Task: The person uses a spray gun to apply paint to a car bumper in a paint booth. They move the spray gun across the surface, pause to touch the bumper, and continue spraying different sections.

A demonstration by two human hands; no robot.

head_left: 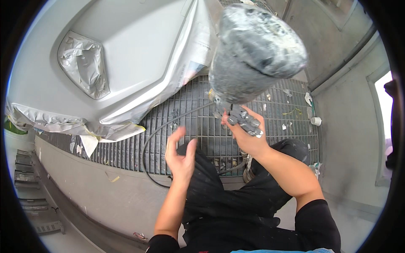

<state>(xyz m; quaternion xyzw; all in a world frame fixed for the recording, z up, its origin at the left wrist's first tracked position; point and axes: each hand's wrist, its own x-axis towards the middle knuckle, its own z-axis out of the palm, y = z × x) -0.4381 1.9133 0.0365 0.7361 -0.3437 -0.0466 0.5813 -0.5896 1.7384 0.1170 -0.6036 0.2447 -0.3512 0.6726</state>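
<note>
A gray panel (139, 55) and hose (144, 156) are left of the blotchy spray gun (254, 59). Right hand (249, 138) grips it; left hand (180, 157) is empty.

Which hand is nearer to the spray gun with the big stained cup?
Right. The right hand grips the spray gun below its cup; the left hand, open, is apart, to its left.
</note>
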